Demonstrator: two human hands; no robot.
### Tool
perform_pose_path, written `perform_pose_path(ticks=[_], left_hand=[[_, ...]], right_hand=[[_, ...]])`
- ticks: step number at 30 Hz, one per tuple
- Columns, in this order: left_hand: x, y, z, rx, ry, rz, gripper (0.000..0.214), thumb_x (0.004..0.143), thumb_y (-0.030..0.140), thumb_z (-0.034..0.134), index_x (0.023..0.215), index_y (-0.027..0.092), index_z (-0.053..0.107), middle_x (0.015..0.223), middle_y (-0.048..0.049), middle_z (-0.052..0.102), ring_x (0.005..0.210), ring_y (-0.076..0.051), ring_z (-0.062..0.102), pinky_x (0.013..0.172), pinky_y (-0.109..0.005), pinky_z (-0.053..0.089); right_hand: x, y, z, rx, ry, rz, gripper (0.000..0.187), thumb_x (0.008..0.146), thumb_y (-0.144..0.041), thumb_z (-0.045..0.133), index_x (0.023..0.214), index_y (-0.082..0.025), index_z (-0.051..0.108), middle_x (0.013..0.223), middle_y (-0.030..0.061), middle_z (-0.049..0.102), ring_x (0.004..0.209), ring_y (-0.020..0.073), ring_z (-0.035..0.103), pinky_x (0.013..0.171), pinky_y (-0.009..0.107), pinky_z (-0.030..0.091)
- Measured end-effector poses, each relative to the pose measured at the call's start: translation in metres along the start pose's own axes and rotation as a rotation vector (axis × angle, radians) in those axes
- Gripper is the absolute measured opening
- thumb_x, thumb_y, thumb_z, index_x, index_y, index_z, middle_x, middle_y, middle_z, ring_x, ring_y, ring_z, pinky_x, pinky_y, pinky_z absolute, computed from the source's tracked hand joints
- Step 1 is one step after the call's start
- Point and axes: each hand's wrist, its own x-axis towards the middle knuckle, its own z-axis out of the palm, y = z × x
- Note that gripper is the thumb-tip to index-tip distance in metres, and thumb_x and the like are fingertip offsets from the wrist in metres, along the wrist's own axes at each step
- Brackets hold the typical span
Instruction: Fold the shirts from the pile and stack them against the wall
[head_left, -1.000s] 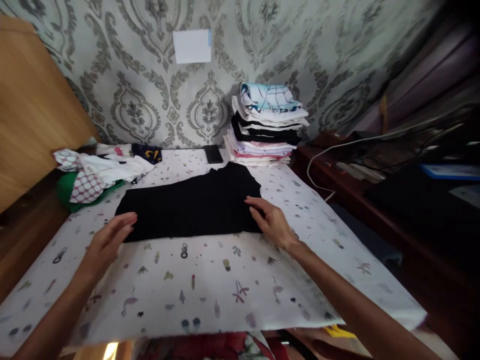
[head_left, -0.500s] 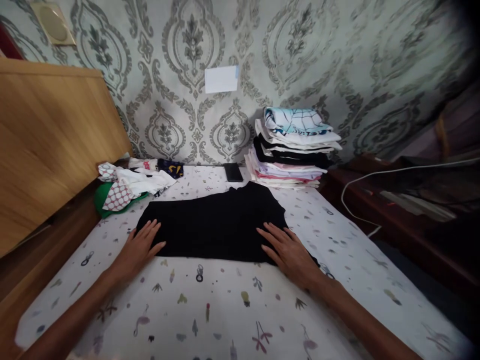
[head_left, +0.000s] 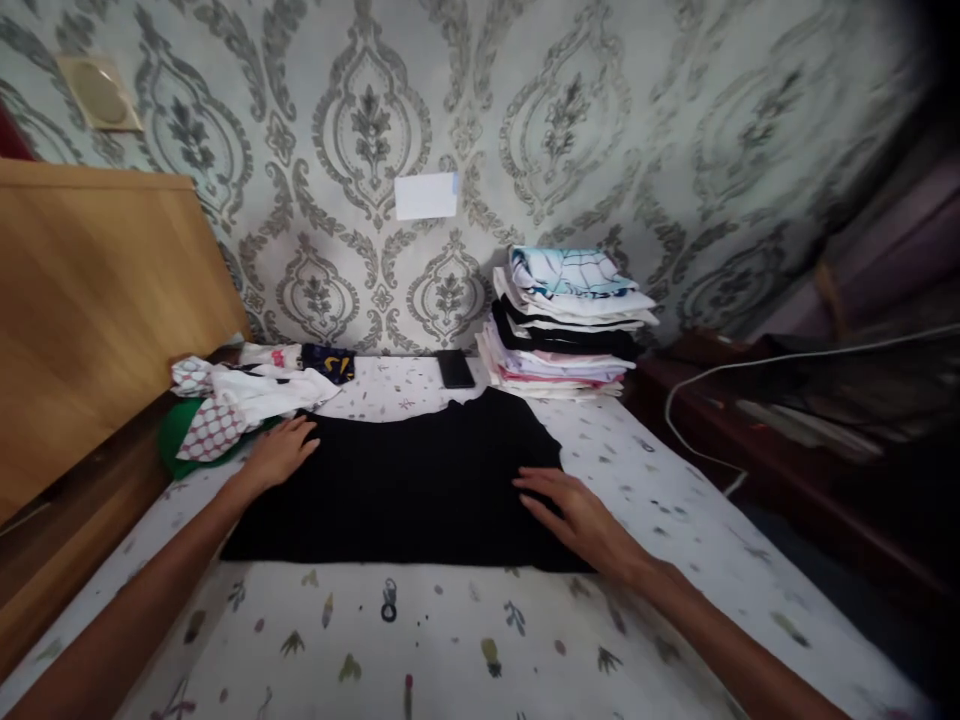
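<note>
A black garment [head_left: 405, 485] lies spread flat on the white printed sheet [head_left: 450, 640] in the middle of the view. My left hand [head_left: 281, 452] rests at the garment's far left corner, fingers stretched out and lying flat. My right hand [head_left: 574, 512] lies flat on the garment's right edge with its fingers apart. Neither hand holds anything.
A stack of folded clothes [head_left: 562, 315] stands against the patterned wall at the back right. A dark phone [head_left: 455, 368] lies beside it. A heap of unfolded clothes [head_left: 232, 400] sits at the back left by a wooden headboard [head_left: 90, 310]. A white cable [head_left: 720, 375] runs along the dark ledge on the right.
My left hand has slid from the garment's near left corner up to its far left corner. My right hand has stayed on the right edge. The view has shifted closer.
</note>
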Motion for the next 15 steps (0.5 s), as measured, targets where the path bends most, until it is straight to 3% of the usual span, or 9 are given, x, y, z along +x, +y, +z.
perform_pose_path(ticks=[4,9,12,15], left_hand=[[0.001,0.017,-0.009,0.125,0.121,0.044,0.035,0.094,0.028,0.041,0.11,0.016,0.069,0.127,-0.0189,0.066,0.126,-0.038,0.052,0.101,-0.06,0.04],[0.022,0.027,-0.011,0.125,0.109,0.182,0.04,0.091,0.018,0.041,0.125,0.009,0.061,0.124,-0.0208,0.065,0.119,-0.033,0.058,0.1,-0.046,0.045],[0.037,0.02,-0.007,0.108,0.027,0.199,0.046,0.091,0.018,0.04,0.132,0.006,0.056,0.127,-0.0203,0.064,0.12,-0.032,0.058,0.104,-0.043,0.043],[0.047,0.012,-0.007,0.093,-0.016,0.196,0.044,0.089,0.021,0.043,0.128,0.009,0.058,0.128,-0.0182,0.064,0.121,-0.031,0.057,0.104,-0.041,0.043]], right_hand=[[0.068,0.018,-0.009,0.007,0.056,0.034,0.031,0.095,-0.034,0.048,0.112,-0.023,0.071,0.126,0.0103,0.068,0.121,0.0269,0.062,0.108,0.046,0.046],[0.154,0.05,0.0,-0.058,0.088,0.407,0.021,0.084,-0.023,0.061,0.103,-0.021,0.07,0.12,0.013,0.068,0.118,0.0321,0.061,0.101,0.048,0.047],[0.174,0.069,0.013,-0.032,0.107,0.547,0.023,0.078,-0.027,0.068,0.1,-0.019,0.068,0.108,0.0152,0.07,0.109,0.0354,0.064,0.092,0.051,0.05],[0.179,0.083,0.021,0.044,0.13,0.616,0.026,0.072,-0.03,0.072,0.095,-0.018,0.067,0.097,0.0128,0.071,0.099,0.0321,0.066,0.084,0.046,0.052]])
